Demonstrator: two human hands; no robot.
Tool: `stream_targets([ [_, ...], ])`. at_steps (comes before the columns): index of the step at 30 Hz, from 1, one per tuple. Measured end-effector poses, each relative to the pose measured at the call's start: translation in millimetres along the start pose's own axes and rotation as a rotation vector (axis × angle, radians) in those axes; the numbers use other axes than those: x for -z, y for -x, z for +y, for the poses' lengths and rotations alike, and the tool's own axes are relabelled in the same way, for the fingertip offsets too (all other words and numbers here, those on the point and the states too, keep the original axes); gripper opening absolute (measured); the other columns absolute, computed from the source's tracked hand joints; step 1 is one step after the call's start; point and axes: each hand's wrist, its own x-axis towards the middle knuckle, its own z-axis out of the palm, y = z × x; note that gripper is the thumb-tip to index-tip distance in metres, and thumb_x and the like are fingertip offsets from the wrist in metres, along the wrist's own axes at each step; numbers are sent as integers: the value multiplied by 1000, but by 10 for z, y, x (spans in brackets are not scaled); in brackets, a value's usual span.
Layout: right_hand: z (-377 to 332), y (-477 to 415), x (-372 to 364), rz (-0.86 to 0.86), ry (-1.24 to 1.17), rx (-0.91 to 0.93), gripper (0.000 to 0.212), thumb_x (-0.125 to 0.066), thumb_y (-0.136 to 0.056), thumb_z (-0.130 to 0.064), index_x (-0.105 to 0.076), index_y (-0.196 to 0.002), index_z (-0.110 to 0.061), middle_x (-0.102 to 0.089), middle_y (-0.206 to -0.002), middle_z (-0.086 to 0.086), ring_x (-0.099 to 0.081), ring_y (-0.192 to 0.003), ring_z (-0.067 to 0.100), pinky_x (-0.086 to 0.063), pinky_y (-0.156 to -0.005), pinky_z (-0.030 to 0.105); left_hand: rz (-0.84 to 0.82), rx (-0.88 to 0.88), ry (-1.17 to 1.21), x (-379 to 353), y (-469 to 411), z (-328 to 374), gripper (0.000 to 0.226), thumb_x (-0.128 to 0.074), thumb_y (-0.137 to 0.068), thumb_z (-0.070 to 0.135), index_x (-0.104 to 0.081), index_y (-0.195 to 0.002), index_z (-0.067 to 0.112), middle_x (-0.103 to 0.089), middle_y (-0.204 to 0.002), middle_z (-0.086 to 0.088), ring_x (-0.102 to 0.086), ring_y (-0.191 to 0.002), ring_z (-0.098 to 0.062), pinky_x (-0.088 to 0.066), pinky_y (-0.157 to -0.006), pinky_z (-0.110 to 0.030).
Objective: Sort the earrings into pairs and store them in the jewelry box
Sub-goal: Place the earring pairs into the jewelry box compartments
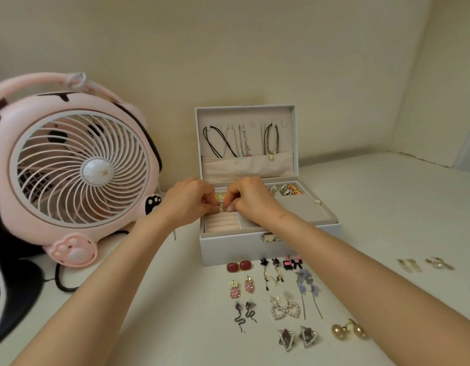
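Nearest me, paired earrings [239, 266] lie in rows on the table [387, 207] just before the open jewelry box [228, 249]. Over its ring-roll compartment [222, 223] my right hand [251, 199] pinches a small gold earring [224, 208] (barely visible), my left hand [187, 200] curled against it; whether it grips, I cannot tell. Necklaces [220, 143] hang in the lid [244, 112] behind.

Pinched earring [224, 208] — barely vis.

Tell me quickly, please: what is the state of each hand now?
Left hand: fingers curled over the jewelry box; whether it holds something cannot be told.
Right hand: pinches a small gold piece.
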Motion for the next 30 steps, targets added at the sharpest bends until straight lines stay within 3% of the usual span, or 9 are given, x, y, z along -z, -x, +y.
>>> stream_targets([
  [9,-19,37,72,-34,-22,-6,11,-68,-77,-1,-75,-83,-6,-72,-85,6,-62,-80,12,-50,-82,28,4,-26,5,3,-8,5,13,-67,-81,34,-66,-85,21,-57,-81,9,-53,-82,-13,-41,-65,-28],
  [11,-7,67,186,-12,-100,-38,13,-68,-80,-6,-73,-91,-9,-71,-89,6,-60,-78,9,-48,-79,22,129,13,123,35,-5,36,14,-64,-83,36,-60,-87,23,-55,-81,11,-51,-77,-10,-41,-62,-27],
  [14,106,140,444,114,-42,-58,11,-65,-85,-14,-73,-92,-16,-70,-91,-2,-58,-78,4,-46,-75,18,337,248,168,123,20,90,17,-52,-92,34,-54,-94,18,-56,-79,3,-51,-72,-16,-35,-56,-27],
  [16,224,231,623,191,133,-114,11,-63,-85,-18,-72,-89,-21,-70,-94,-4,-60,-88,12,-48,-80,29,203,404,-7,169,42,97,25,-45,-96,34,-56,-96,11,-60,-83,-6,-54,-76,-22,-37,-59,-29],
  [18,348,350,763,199,278,-201,12,-61,-86,-20,-72,-91,-23,-68,-99,-1,-58,-98,19,-44,-78,29,-29,480,-98,163,56,128,38,-41,-97,37,-58,-84,6,-62,-77,-8,-57,-72,-23,-43,-63,-30],
  [21,537,514,868,74,457,-336,23,-55,-90,-21,-67,-109,-23,-57,-115,7,-47,-115,29,-41,-82,32,-227,487,-70,105,59,199,48,-35,-98,35,-53,-62,10,-57,-62,-1,-52,-59,-15,-42,-67,-29],
  [24,632,657,927,-61,569,-429,33,-47,-95,-26,-55,-128,-23,-45,-127,13,-37,-123,34,-38,-91,36,-285,479,-26,83,107,265,49,-32,-97,21,-54,-55,9,-57,-59,-2,-50,-58,-14,-38,-60,-26],
  [27,638,737,939,-112,536,-512,37,-41,-98,-28,-45,-132,-14,-46,-129,16,-47,-118,35,-39,-87,37,-361,504,0,43,181,327,38,-32,-95,14,-51,-62,8,-55,-54,-3,-47,-53,-14,-36,-52,-24],
  [30,622,758,949,-127,510,-562,18,-42,-95,-19,-55,-94,-7,-64,-93,14,-62,-77,28,-39,-61,28,-312,497,-13,5,234,339,28,-37,-95,18,-53,-74,6,-55,-55,-2,-49,-53,-14,-37,-51,-24],
])
